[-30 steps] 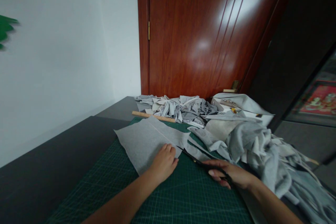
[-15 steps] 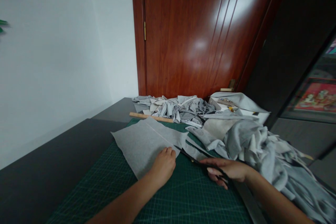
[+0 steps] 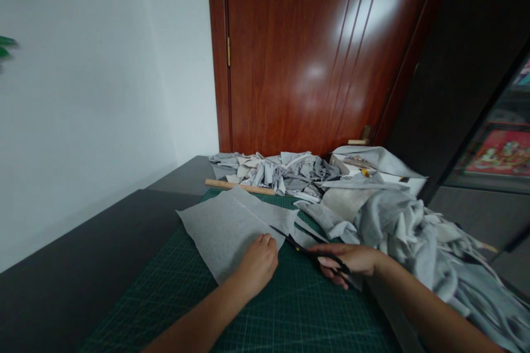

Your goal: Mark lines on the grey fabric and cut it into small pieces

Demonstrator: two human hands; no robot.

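Note:
A grey piece of fabric (image 3: 219,226) with a pale line across it lies over the green cutting mat (image 3: 298,309). My left hand (image 3: 259,259) is closed on the fabric's near right edge, its fingertips pinched together. Black-handled scissors (image 3: 306,252) sit in my right hand (image 3: 345,262), fingers through the handles. Their blades reach left into the fabric, just beyond my left fingertips and close to the pale line. To the right of the blades, a narrow strip of fabric (image 3: 304,235) hangs off toward my right hand.
Behind the mat lie a wooden stick (image 3: 240,186) and a heap of grey scraps (image 3: 290,171). More crumpled grey cloth (image 3: 397,226) covers the right side, beside a white box (image 3: 403,181). A black tabletop (image 3: 103,253) extends left to the wall; a brown door (image 3: 298,55) stands behind.
My right hand has shifted slightly left and up with the scissors, whose blades sit further into the fabric. My left hand stays nearly in place on the fabric.

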